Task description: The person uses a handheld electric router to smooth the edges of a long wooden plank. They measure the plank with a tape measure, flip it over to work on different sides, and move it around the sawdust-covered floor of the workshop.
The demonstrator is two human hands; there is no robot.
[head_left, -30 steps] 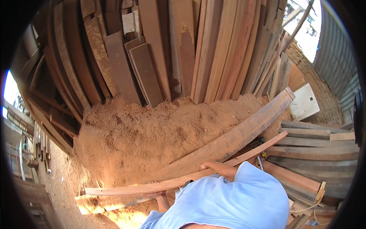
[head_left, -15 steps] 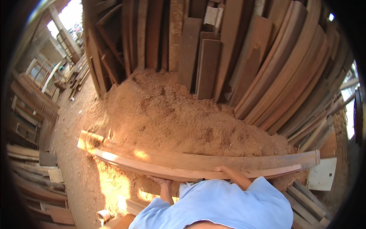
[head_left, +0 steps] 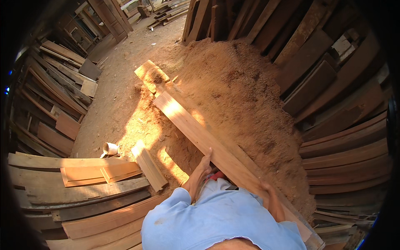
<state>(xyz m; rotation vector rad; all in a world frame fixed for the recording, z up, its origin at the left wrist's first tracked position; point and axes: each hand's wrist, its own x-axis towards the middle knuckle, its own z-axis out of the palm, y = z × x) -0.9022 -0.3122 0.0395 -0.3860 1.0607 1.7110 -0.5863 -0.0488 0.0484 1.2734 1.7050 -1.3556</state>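
Note:
A long, pale wooden plank runs diagonally in front of my body, from upper left to lower right. My left hand holds its near edge, with the thumb up on the face. Farther right, my right hand reaches across the plank, its fingers closed at the far edge. Partly covered by this plank, a second board lies along the sawdust, and its sunlit end shows beyond the plank. The undersides of both hands are hidden.
A large sawdust heap spreads beyond the plank. Upright boards lean at the right. On the left are stacked boards, a short wood piece and a pale cup-like container.
My view has turned left, so the plank now slants instead of lying across. More of its broad face shows. Both hands still hold it.

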